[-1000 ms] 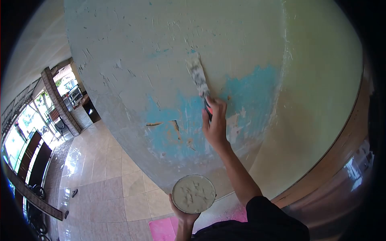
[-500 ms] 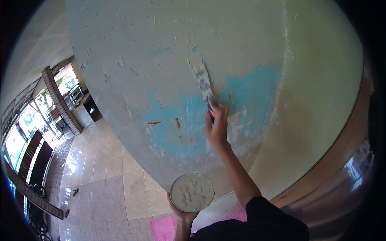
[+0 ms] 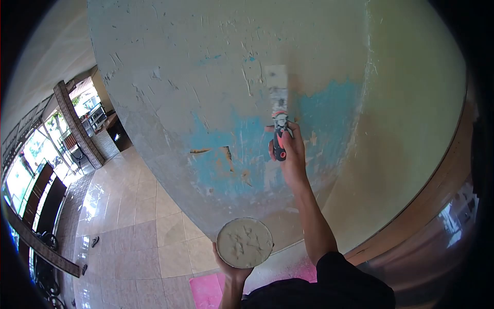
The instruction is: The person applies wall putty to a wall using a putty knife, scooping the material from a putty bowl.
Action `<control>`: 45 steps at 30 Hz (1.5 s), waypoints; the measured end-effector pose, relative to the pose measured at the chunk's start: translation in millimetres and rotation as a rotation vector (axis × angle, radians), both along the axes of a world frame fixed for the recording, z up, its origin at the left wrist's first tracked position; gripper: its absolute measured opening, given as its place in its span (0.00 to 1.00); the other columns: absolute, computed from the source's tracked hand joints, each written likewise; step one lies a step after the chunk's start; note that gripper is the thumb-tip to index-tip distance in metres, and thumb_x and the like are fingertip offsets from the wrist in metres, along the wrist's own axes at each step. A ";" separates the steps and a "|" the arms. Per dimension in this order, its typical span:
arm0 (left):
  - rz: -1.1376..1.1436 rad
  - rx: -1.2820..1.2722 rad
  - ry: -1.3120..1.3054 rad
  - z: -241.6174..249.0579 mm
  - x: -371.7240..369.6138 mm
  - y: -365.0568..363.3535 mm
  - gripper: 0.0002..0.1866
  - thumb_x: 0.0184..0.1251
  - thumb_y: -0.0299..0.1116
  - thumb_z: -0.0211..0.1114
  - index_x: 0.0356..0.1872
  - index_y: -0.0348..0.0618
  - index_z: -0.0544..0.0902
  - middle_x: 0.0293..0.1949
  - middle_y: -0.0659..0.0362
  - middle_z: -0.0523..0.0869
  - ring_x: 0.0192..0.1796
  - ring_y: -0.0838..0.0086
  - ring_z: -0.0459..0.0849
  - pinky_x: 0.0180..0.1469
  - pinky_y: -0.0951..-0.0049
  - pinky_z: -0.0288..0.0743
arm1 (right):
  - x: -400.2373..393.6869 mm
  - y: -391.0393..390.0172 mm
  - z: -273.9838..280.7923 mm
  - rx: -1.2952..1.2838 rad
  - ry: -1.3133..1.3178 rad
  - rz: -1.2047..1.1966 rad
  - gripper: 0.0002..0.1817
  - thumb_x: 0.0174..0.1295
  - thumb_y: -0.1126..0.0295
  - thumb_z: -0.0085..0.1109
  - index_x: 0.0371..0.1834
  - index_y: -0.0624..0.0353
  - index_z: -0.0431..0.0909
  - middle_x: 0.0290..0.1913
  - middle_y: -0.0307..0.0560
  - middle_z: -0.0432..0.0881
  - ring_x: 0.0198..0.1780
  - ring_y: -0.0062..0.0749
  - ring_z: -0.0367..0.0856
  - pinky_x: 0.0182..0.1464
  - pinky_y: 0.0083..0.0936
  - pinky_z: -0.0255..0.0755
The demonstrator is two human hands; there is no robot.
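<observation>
the putty knife (image 3: pixel 279 121) is in front of the wall's blue patch (image 3: pixel 329 110), its long axis running nearly upright in view, with the smeared blade (image 3: pixel 278 82) pointing up and the black-and-red handle (image 3: pixel 280 148) pointing down. the right hand (image 3: pixel 293 158) has its fingers closed round that handle; whether the blade touches the wall i cannot tell. below and to the left, the left hand (image 3: pixel 233 267) is clamped on a round tub (image 3: pixel 271 242), gripping it from beneath and the side, its open top facing the camera and full of lumpy grey paste (image 3: pixel 245 242). the wall (image 3: pixel 170 56) is mostly coated dull grey, scored with ridges and nicks, and its blue patch has brown-edged breaks (image 3: pixel 228 156). a yellowish-green wall (image 3: pixel 411 103) adjoins on the right. on the left, glossy tiled floor (image 3: pixel 136 250) stretches towards a pillar (image 3: pixel 77 123) and dark benches (image 3: pixel 50 206), with bright daylight beyond; a pink sheet (image 3: pixel 206 290) lies low beside the left forearm.
</observation>
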State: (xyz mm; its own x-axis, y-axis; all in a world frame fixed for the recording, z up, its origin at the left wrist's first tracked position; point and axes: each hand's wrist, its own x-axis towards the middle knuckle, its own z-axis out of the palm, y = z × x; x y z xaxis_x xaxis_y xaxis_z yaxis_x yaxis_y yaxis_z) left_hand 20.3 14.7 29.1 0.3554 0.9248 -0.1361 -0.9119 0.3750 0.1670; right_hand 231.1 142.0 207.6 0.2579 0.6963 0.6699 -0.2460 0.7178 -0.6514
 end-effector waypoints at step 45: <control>-0.034 0.004 -0.051 -7.4 -0.1 -4.4 0.42 0.62 0.69 0.50 0.71 0.51 0.64 0.70 0.53 0.65 0.71 0.53 0.62 0.71 0.38 0.53 | -5.7 15.6 -66.7 -0.161 0.058 -0.198 0.13 0.74 0.61 0.49 0.53 0.56 0.69 0.39 0.37 0.76 0.29 0.15 0.73 0.22 0.12 0.59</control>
